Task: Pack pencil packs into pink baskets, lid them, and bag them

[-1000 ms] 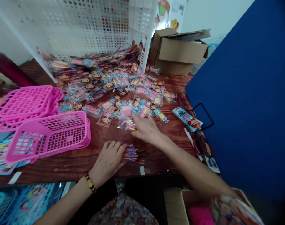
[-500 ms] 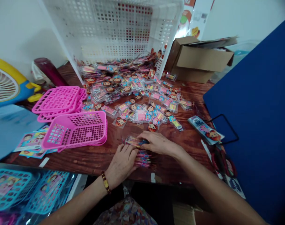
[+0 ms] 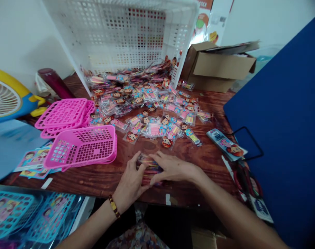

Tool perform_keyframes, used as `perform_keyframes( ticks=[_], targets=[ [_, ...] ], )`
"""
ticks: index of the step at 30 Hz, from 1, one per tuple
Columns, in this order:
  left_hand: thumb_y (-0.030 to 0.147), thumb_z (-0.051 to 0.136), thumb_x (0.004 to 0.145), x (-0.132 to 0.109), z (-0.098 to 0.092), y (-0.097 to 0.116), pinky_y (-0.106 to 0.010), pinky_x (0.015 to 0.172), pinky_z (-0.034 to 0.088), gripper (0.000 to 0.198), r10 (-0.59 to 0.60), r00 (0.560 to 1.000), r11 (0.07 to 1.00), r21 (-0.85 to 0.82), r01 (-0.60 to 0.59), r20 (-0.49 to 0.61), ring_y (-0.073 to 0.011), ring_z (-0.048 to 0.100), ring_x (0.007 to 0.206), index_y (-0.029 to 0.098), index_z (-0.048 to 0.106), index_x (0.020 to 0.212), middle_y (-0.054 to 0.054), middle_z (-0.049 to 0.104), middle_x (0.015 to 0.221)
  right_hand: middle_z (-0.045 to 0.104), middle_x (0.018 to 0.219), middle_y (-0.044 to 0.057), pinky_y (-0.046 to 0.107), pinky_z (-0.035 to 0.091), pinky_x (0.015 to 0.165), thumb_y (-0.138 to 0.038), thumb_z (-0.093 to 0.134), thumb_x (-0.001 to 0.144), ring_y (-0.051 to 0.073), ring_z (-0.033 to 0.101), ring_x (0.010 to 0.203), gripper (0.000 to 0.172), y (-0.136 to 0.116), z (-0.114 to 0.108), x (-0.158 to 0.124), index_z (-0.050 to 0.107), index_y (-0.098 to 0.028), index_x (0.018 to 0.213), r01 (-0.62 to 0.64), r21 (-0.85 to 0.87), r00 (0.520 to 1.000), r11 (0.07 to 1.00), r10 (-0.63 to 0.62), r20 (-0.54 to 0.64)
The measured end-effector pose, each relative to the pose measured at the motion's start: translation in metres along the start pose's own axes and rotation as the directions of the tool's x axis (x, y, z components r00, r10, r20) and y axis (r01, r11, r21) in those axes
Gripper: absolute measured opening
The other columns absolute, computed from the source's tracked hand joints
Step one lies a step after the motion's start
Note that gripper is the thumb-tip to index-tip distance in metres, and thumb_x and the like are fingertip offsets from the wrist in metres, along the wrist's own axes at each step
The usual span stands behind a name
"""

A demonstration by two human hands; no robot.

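Note:
Close to the table's front edge, a stack of small clear packets (image 3: 150, 163) stands on edge in a row between my hands. My left hand (image 3: 130, 181), with a beaded bracelet at the wrist, cups the stack's left side, thumb and fingers around it. On the other side my right hand (image 3: 171, 167) presses its fingers against the packets; they partly hide the stack. Just beyond lie loose packets (image 3: 154, 128) with cartoon doll heads and pink or yellow contents. More of them spill from a tipped white crate (image 3: 116, 34).
At left stand a pink basket (image 3: 84, 148), stacked pink lattice pieces (image 3: 61, 110), printed cards (image 3: 34, 162) and a yellow-blue fan (image 3: 12, 93). Blue baskets (image 3: 53, 214) sit lower left. To the right are a cardboard box (image 3: 219, 65), scissors (image 3: 247, 183) and a blue panel (image 3: 281, 114).
My left hand has opened wider and moved up along the stack's left side. My right hand has shifted slightly down and nearer, over the packets. The view has tilted slightly.

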State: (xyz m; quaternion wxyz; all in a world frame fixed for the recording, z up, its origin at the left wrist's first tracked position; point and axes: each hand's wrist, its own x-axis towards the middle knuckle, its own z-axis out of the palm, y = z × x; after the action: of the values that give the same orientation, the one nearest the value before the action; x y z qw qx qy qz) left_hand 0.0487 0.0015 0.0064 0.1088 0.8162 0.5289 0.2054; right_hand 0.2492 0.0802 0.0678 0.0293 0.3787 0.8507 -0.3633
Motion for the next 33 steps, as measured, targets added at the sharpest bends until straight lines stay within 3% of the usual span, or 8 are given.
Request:
perform_keyframes(
  ticks=[7,13,15,18,24,26,30,33],
  targets=[
    [0.057,0.076,0.068,0.024,-0.019,0.006,-0.062,0.118,0.004,0.105,0.192,0.977,0.951,0.23,-0.208,0.091,-0.0381,0.022,0.145,0.019,0.022,0.151,-0.018,0.039,0.15,0.058,0.124,0.015,0.038,0.048,0.085,-0.037,0.064,0.08,0.03,0.061,0.105,0.056,-0.007,0.01,-0.007,0.053,-0.015,0.13,-0.019,-0.149,0.997,0.989,0.008,-0.073],
    [0.052,0.078,0.067,0.038,-0.022,0.005,-0.054,0.115,0.019,0.102,0.171,0.947,0.927,0.283,-0.248,0.271,-0.0284,0.054,0.106,0.011,0.031,0.147,-0.011,0.061,0.112,0.067,0.113,0.006,0.031,0.047,0.088,-0.049,0.055,0.09,0.022,0.062,0.102,0.044,0.032,-0.026,0.002,0.058,-0.02,0.124,0.022,0.131,0.995,0.991,-0.009,-0.098],
    [0.05,0.081,0.063,0.038,-0.021,0.004,-0.053,0.113,0.025,0.094,0.161,0.941,0.925,0.286,-0.249,0.298,-0.0283,0.053,0.104,0.014,0.042,0.14,-0.009,0.06,0.11,0.066,0.114,0.008,0.033,0.045,0.092,-0.044,0.045,0.097,0.022,0.059,0.106,0.035,0.046,-0.039,0.016,0.063,-0.02,0.115,-0.177,0.035,0.932,0.984,0.179,-0.316],
    [0.048,0.084,0.06,0.038,-0.02,0.004,-0.052,0.111,0.027,0.088,0.15,0.941,0.933,0.27,-0.236,0.305,-0.0285,0.051,0.105,0.016,0.048,0.133,-0.008,0.059,0.111,0.056,0.13,0.015,0.044,0.041,0.097,-0.04,0.048,0.095,0.03,0.05,0.119,0.034,0.064,-0.037,0.033,0.061,-0.02,0.119,-0.525,-0.119,0.726,0.843,0.371,-0.579],
    [0.046,0.082,0.062,0.037,-0.018,0.002,-0.053,0.11,0.028,0.084,0.156,0.948,0.946,0.234,-0.224,0.277,-0.0281,0.051,0.104,0.017,0.046,0.133,-0.008,0.059,0.112,0.055,0.138,0.006,0.046,0.035,0.105,-0.017,0.051,0.09,0.025,0.046,0.126,0.03,0.104,-0.012,0.0,0.065,-0.026,0.114,-0.196,-0.211,0.907,0.958,0.096,-0.409],
    [0.045,0.082,0.063,0.038,-0.017,0.002,-0.053,0.109,0.028,0.083,0.154,0.95,0.951,0.221,-0.218,0.273,-0.0283,0.051,0.105,0.018,0.047,0.132,-0.008,0.058,0.112,0.063,0.125,0.007,0.041,0.039,0.101,-0.028,0.053,0.092,0.022,0.054,0.116,0.021,0.111,-0.016,-0.011,0.066,-0.022,0.108,-0.268,-0.093,0.849,0.959,0.189,-0.494],
    [0.044,0.082,0.063,0.038,-0.017,0.001,-0.052,0.109,0.028,0.081,0.142,0.951,0.955,0.214,-0.204,0.275,-0.0285,0.05,0.106,0.018,0.048,0.132,-0.008,0.059,0.112,0.064,0.114,0.019,0.044,0.043,0.092,-0.049,0.054,0.091,0.03,0.058,0.109,0.044,0.101,-0.023,0.0,0.06,-0.011,0.112,-0.698,-0.026,0.578,0.716,0.54,-0.612],
    [0.045,0.081,0.064,0.037,-0.017,0.001,-0.051,0.109,0.028,0.08,0.134,0.952,0.956,0.218,-0.197,0.275,-0.0281,0.05,0.106,0.018,0.048,0.131,-0.008,0.059,0.113,0.062,0.118,0.021,0.042,0.042,0.09,-0.05,0.062,0.086,0.033,0.055,0.113,0.047,0.091,-0.019,0.016,0.059,-0.011,0.112,-0.766,-0.061,0.541,0.64,0.591,-0.599]
  ],
)
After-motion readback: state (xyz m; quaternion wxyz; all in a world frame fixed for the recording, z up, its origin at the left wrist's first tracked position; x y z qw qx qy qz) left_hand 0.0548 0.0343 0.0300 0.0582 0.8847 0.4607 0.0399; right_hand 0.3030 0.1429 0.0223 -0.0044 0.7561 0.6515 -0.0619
